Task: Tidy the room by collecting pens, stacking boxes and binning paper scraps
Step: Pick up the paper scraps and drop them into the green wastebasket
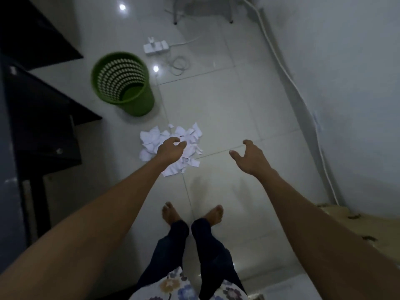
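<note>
Floor (pixel 227 100): pale glossy tiles, running from near to far, with two light reflections

Dark furniture (pixel 39 105): black stepped shelves or drawers along the left edge

Wall (pixel 346 72): plain and light, on the right, with a white conduit (pixel 303 100) running along its foot

Cardboard box (pixel 337 215): brown, partly in view at the near right, against the wall

Bin (pixel 140 105): green, round, with a perforated wall, standing upright on the floor at far left, beside the dark furniture; only its green bottom shows inside

Paper scraps (pixel 151 137): a heap of torn white pieces on the floor, just near-right of the bin and apart from it

Left hand (pixel 171 150): reaching out over the heap, fingers loosely curved and gripping nothing; contact with the paper cannot be told

Right hand (pixel 251 156): stretched out over bare tile right of the heap, fingers spread and relaxed, holding nothing

Bare feet (pixel 171 213): two, side by side on the tiles, near the heap

Power strip (pixel 155 47): white, on the floor beyond the bin, with a white cable (pixel 178 66) coiled beside it
</note>
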